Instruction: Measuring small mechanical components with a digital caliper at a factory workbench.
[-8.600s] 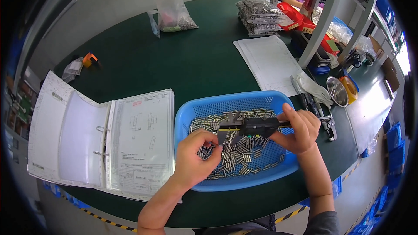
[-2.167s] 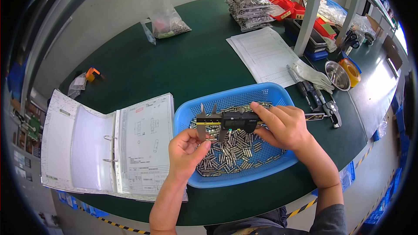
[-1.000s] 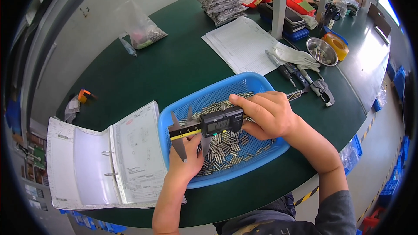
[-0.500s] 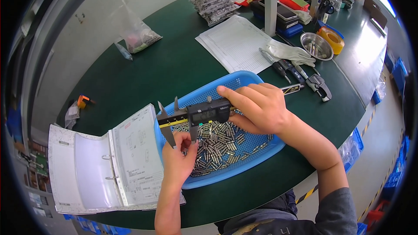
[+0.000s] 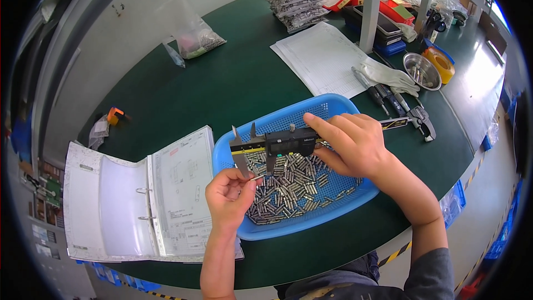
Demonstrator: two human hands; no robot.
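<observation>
Nearest the lower edge, the left hand [image 5: 229, 193] is raised over the near left part of a blue plastic basket [image 5: 333, 106]; its grip is pinched on a small metal pin [image 5: 254, 178], which is held up at the lower jaws of a digital caliper [image 5: 283, 143]. Whether the pin is actually touched by the jaws cannot be told. The caliper is held level above the basket by the right hand [image 5: 351, 143], whose grip is wrapped around the display body with the fingers laid along the top; the beam is seen sticking out past the hand to the right. The basket floor is covered by a heap of like metal pins [image 5: 291, 189], partly hidden by both hands and the caliper.

Just left of the basket, an open ring binder [image 5: 133, 200] with a drawing sheet is laid on the green surface [image 5: 233, 83]. To the right, beyond the basket rim, pliers and screwdrivers [image 5: 402, 108] are lined up, with a white glove [image 5: 388, 75] beside them. Further back, a stack of printed sheets [image 5: 325, 58], a steel bowl [image 5: 421, 70] and a yellow tape roll [image 5: 441, 61] are seen. Farthest away, bags of parts [image 5: 297, 3] and a clear bag [image 5: 197, 36] are rested near the wall.
</observation>
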